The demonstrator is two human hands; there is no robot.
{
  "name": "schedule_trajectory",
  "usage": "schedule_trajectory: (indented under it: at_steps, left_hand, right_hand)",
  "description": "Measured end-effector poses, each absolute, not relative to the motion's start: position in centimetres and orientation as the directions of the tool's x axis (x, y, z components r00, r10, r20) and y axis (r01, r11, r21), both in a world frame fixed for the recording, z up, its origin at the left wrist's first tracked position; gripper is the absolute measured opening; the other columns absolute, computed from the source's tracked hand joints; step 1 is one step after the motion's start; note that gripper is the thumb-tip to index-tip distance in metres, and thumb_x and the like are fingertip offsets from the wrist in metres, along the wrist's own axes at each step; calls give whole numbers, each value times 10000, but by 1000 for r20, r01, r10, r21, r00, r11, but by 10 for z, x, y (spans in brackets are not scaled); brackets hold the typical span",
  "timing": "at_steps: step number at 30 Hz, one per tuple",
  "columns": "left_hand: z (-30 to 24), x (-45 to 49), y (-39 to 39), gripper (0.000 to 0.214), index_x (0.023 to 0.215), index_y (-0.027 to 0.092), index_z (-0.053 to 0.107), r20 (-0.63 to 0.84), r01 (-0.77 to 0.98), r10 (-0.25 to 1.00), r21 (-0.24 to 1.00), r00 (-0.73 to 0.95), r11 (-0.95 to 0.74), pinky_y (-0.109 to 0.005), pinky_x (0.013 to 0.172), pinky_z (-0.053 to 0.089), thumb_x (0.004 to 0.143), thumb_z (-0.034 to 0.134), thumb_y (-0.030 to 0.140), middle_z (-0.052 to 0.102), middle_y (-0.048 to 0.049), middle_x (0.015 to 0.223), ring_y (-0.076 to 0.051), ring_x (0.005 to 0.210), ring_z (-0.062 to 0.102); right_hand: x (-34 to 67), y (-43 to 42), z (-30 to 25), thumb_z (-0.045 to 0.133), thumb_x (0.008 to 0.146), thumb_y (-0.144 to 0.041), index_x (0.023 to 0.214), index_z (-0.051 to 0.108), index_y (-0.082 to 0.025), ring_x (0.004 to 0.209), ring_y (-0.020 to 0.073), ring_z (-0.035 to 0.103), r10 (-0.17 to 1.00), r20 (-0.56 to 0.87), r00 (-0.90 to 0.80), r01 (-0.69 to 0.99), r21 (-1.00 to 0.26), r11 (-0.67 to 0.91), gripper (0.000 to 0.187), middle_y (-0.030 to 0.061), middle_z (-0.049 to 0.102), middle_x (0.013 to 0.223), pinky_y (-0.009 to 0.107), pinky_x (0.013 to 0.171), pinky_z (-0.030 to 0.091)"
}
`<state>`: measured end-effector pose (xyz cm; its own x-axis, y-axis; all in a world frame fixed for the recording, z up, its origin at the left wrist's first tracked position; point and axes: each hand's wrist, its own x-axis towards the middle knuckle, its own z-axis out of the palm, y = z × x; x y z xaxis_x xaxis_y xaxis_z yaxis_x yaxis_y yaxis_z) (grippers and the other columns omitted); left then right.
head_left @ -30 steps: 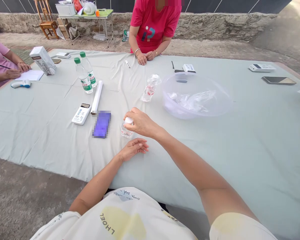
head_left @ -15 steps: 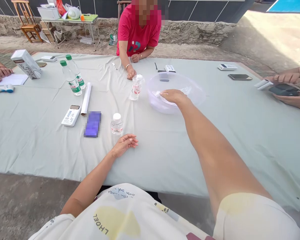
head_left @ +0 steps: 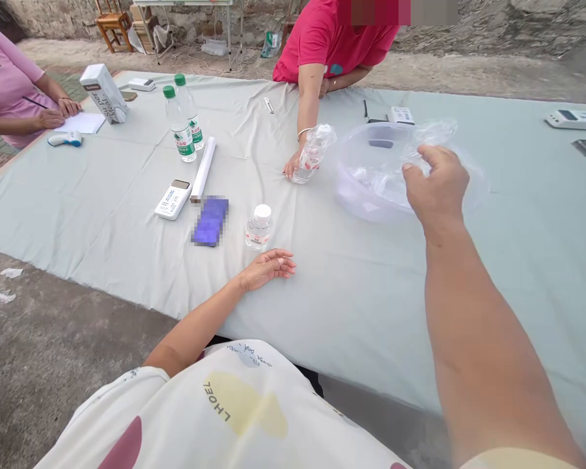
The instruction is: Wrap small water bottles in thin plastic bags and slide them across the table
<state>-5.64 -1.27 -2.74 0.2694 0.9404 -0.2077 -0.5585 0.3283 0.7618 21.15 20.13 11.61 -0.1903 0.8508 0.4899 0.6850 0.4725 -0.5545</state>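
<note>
A person's right hand [head_left: 439, 185] pinches clear plastic film [head_left: 434, 132] above the right part of a translucent lilac basin [head_left: 350, 200], while the left hand [head_left: 267, 270] lies loose, holding nothing, at the near side of the table. The film looks almost weightless, limp and slippery, apt to crumple and cling; a bunched edge seems the surest hold. More wrinkled film [head_left: 371, 181] lies inside the round, smooth-walled basin. Just beyond the left hand, a squat clear bottle [head_left: 258, 232] stands upright under its white cap. Farther off, a co-worker's hand [head_left: 293, 166] touches a tilted bottle in glossy plastic [head_left: 310, 155]. To the left, two green-capped water bottles [head_left: 181, 135] rise near a smooth white roll [head_left: 205, 166] on the creased, pale tablecloth [head_left: 351, 293].
</note>
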Motion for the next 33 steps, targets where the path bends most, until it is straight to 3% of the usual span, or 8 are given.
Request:
schedule_trajectory:
  at_steps: [2,5,9,15,21,25,29,33]
  left_hand:
    - [-28,-55,-12,470,1099,173,708,-197,-575,945,755,259,315,-372,886,505,739,885,417,742,-79,996,-189,926,716]
    - [-29,-53,-11,541,1123,186,697,-197,-611,955,735,222,293,-383,904,510,730,872,513,734,-90,1040,-216,996,707]
    - [-23,-51,-18,590,1222,226,659,-267,-604,946,729,181,321,-364,889,518,789,779,609,715,-94,1150,-212,1014,694]
    - [-7,-41,-43,578,1166,202,660,-405,-522,854,676,326,520,-359,826,542,743,824,560,731,-83,1051,-215,937,703]
    - [6,-35,-54,619,987,189,670,-438,-493,869,718,229,492,-339,821,554,715,735,741,705,-67,983,-211,930,683]
    - [21,-38,-61,779,1287,221,586,-442,-176,897,882,14,437,-324,798,534,667,853,609,643,-95,1177,-236,1025,633]
    - [29,-37,-70,970,1474,265,444,-267,223,921,916,-283,334,-333,860,489,642,921,415,556,-101,1286,-196,965,590]
    - [21,-38,-73,538,1221,225,607,-244,285,923,900,-298,330,-302,755,478,722,809,251,582,-34,1072,-121,742,555]
  right_hand:
    - [199,147,110,570,973,-333,1303,678,-233,1259,296,624,838,524,-153,536,-668,516,362,145,643,1377,494,1102,486]
    - [178,57,82,651,939,-389,1159,750,-287,1229,277,653,830,440,-341,380,-744,550,262,64,725,1262,476,1068,522]
    - [154,-19,28,731,866,-502,1075,766,-283,1132,247,687,942,72,-328,83,-991,105,305,53,745,1200,420,987,560]
    - [134,-52,-9,866,673,-566,863,647,-274,755,166,661,947,-280,-158,-422,-848,-321,412,-2,707,845,313,702,557]
    - [134,-65,-2,753,767,-427,840,618,-256,780,179,614,978,-187,-93,46,-982,-184,229,0,669,848,329,754,510]
    - [135,-74,-1,607,870,-311,910,672,-271,953,239,647,983,28,-180,375,-922,95,86,53,700,1010,393,852,520]
    - [132,-83,-2,543,900,-262,941,694,-283,989,259,658,963,103,-251,478,-851,216,158,81,687,1117,414,835,534]
    - [130,-88,-1,625,891,-390,1010,673,-287,882,240,651,967,-11,-254,398,-913,94,164,65,707,1120,398,781,536]
